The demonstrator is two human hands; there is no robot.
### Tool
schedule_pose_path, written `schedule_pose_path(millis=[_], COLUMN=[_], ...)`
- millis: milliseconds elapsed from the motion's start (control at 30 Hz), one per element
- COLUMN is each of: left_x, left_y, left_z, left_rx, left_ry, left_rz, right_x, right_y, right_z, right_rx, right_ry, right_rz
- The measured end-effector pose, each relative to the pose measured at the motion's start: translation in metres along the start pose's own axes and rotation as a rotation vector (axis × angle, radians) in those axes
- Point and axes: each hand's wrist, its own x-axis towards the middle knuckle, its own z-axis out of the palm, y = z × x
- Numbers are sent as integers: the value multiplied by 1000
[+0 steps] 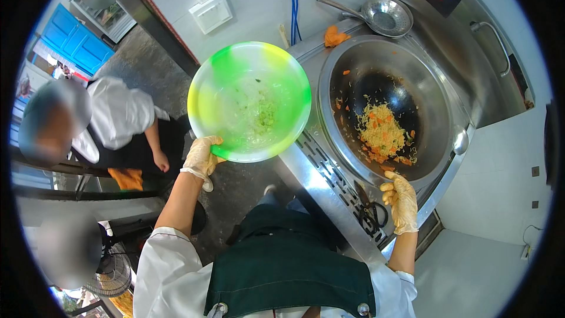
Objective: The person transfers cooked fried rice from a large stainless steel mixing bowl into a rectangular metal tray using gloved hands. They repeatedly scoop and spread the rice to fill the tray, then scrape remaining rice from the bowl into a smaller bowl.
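My left hand [202, 157], in a translucent glove, grips the near-left rim of a green, yellow and white plastic basin [216, 97]. Wet chopped greens [265, 115] lie inside the basin, which hangs left of a large metal wok [435, 106]. Crinkly yellow noodles mixed with orange carrot pieces [382, 127] are heaped in the wok, and scraps cling to its wall. Near the wok's front rim is my gloved right hand [401, 201], its fingers loosely bent and nothing visible in them. Whether it touches the rim I cannot tell.
A perforated strainer [388, 17] and an orange cloth [336, 36] lie behind the wok. The bowl of a metal ladle [460, 140] shows at its right. Black-handled scissors [373, 217] rest on the stove [309, 159]. A co-worker [121, 110] is at left, above a fan [110, 269].
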Motion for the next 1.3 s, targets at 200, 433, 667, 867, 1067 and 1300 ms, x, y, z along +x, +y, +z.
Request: schedule_pose_path(millis=[200,433,667,867,1067,1300], left_x=[22,35,46,59,78,82], left_y=[23,48,65,71,71,78], left_z=[20,44,55,65,58,62], left_rx=[143,169,260,289,265,380], left_ry=[21,29,69,116,119,131], left_rz=[-2,61,169,292,316,341], right_x=[23,37,55,63,66,67], right_y=[2,-6,-10,-12,-14,-15], right_z=[-7,-4,-9,-16,-19,-18], right_rx=[66,69,65,58,68,77], right_ry=[57,102,121,152,174,156], right_rz=[15,29,35,62,52,56])
